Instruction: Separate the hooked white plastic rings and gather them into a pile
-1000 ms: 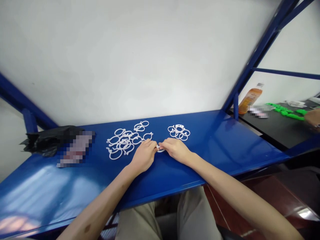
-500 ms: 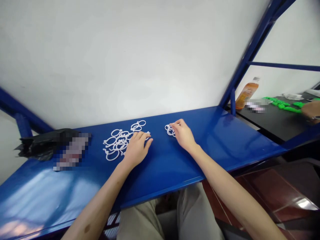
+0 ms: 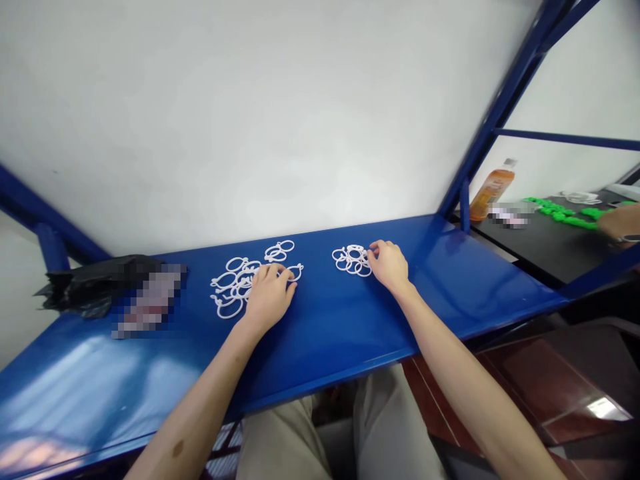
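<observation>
My left hand (image 3: 270, 293) lies over the right side of a loose pile of white curtain rings (image 3: 230, 307), thin hoops with small eyelets. Its fingers bend downward, the thumb stands apart, and a ring (image 3: 299, 272) pokes out beyond the fingertips. Part of the pile is hidden under this hand. My right hand (image 3: 390, 263) is at the right edge of a smaller, spread-out group of the same rings (image 3: 343, 265). Its fingers are lightly curled, with the tips at the outermost rings and no ring visibly gripped. Two or three overlapping rings (image 3: 276, 255) lie behind the left pile.
The blue tabletop (image 3: 320, 333) meets a white wall. A black plastic bag (image 3: 83, 283) and a blurred-out item (image 3: 153, 303) lie at left. Beyond a blue frame post (image 3: 465, 203), a black table holds an orange drink bottle (image 3: 493, 193), green pieces (image 3: 560, 213) and another person's hand (image 3: 623, 223).
My right hand has moved right, and the rings there are now more spread out and visible. My left hand has shifted slightly left, exposing more of the ring by its fingertips.
</observation>
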Available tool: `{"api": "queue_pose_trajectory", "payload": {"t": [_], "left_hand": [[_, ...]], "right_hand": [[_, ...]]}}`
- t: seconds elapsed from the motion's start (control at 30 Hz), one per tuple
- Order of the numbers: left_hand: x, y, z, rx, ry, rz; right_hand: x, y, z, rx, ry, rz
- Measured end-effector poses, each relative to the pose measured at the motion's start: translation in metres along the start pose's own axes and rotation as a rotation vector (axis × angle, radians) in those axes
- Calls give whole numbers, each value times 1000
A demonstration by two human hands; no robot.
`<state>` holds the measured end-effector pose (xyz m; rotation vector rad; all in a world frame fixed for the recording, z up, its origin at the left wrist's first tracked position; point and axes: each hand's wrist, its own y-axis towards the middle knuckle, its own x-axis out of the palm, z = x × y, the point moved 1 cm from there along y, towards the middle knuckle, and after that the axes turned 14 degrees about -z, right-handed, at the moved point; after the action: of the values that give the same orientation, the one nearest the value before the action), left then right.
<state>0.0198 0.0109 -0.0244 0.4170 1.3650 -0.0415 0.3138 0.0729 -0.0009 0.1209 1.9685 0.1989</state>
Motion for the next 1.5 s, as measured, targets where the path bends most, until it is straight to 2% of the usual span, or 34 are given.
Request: {"api": "queue_pose_trajectory", "payload": {"t": [0.2,0.37,0.43,0.53,0.63,0.73,0.87,1.03,1.33,1.5], "left_hand": [[-2,1,3,44,-39,11],[-8,0,12,77,-89,-1],[-12,0,18,103,-117,12],[-16,-1,29,189,-177,55],[-18,-3,38,270,-229,76],[-16,-6,44,302,-252,75],[-13,-6,44,233,-358,73],[-9,-5,43,65,-400,-29],[-11,-5,44,30,-257,-145],[-10,-6,43,86,-141,-174]], "right_hand": [[2,1,0,-89,-3,91],[5,-7,-18,-316,68,122],[9,-13,-31,-443,149,63],[18,-26,-51,-591,340,-144],[28,-36,-64,-598,541,-342],[33,-41,-69,-569,635,-407],[33,-41,-69,-579,627,-374],[30,-41,-69,-607,577,-320],[30,-44,-69,-634,537,-339],[30,-47,-71,-703,488,-309]]}}
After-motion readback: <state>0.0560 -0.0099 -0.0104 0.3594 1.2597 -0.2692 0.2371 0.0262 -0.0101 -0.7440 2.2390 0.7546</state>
